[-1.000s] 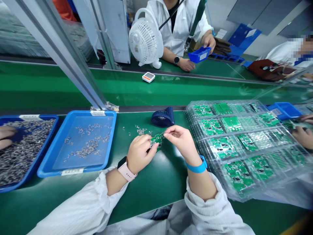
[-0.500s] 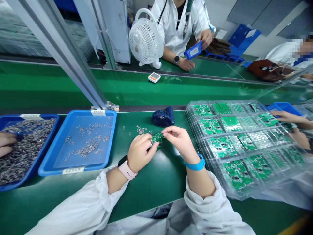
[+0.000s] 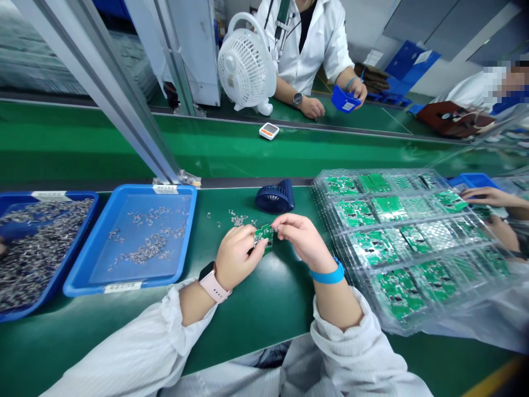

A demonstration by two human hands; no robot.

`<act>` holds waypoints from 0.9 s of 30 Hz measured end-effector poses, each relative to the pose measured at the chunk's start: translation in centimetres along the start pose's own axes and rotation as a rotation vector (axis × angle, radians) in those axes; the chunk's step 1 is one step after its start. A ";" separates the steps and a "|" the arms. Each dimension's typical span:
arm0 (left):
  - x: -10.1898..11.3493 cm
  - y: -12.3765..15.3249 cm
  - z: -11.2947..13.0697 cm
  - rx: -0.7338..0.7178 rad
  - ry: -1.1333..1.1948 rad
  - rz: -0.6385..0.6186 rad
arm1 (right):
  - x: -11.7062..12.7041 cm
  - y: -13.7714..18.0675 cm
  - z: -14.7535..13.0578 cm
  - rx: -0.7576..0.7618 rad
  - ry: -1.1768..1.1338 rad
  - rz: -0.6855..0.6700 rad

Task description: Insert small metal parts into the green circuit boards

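Nearest, at six o'clock, white sleeves over a glossy green bench mat point(image 3: 264, 309). Just above, left hand point(image 3: 235, 256) and right hand point(image 3: 303, 240) brought together, both pinched on a small green circuit board point(image 3: 264, 236) held just over the mat at centre. Loose metal bits point(image 3: 237, 220) scattered at eleven o'clock of the hands. Dark blue mini fan point(image 3: 275, 198) lying at twelve. At nine o'clock, a blue tray point(image 3: 124, 286) thinly strewn with the same bits, and beside it a fuller blue tray point(image 3: 16, 196). At three o'clock, stacked clear blister trays point(image 3: 417, 330) of green boards, with a co-worker's hand point(image 3: 483, 196) past them. Farther off, a green conveyor belt point(image 3: 82, 149) carrying a small white device point(image 3: 269, 130), crossed by a slanted aluminium post point(image 3: 103, 94). At twelve o'clock beyond the belt, a white desk fan point(image 3: 247, 66) and a person in a white coat point(image 3: 318, 38) holding a blue bin point(image 3: 345, 101).

Against a second ago: white device carried rightward along the belt, blue bin turned and lowered, both hands unchanged on the board.
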State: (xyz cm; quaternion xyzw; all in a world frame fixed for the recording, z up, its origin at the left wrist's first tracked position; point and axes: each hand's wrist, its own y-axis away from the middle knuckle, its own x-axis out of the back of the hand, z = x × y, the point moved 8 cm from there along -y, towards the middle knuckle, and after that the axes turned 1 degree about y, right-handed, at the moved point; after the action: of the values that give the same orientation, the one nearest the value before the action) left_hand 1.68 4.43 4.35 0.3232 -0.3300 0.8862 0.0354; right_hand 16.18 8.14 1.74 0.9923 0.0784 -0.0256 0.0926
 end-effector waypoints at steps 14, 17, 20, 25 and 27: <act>0.2 -0.1 0.0 0.025 -0.089 0.024 | 0.9 -0.1 -0.1 0.021 -0.026 0.107; 0.2 -0.1 0.1 0.020 -0.107 0.025 | 0.8 -0.1 -0.1 0.027 -0.041 0.121; 0.3 -0.1 0.3 -0.005 -0.132 0.032 | 0.8 -0.2 0.1 0.033 -0.027 0.146; 0.4 0.0 0.4 -0.005 -0.163 0.049 | 1.1 -0.3 0.2 0.091 -0.010 0.215; 0.5 0.0 0.4 -0.001 -0.168 0.052 | 1.2 -0.3 0.3 0.111 -0.010 0.229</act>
State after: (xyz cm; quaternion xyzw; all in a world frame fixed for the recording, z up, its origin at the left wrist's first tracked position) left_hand 1.53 4.17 4.86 0.3877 -0.3407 0.8564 -0.0151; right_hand 17.27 8.55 1.35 0.9982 -0.0373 -0.0241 0.0400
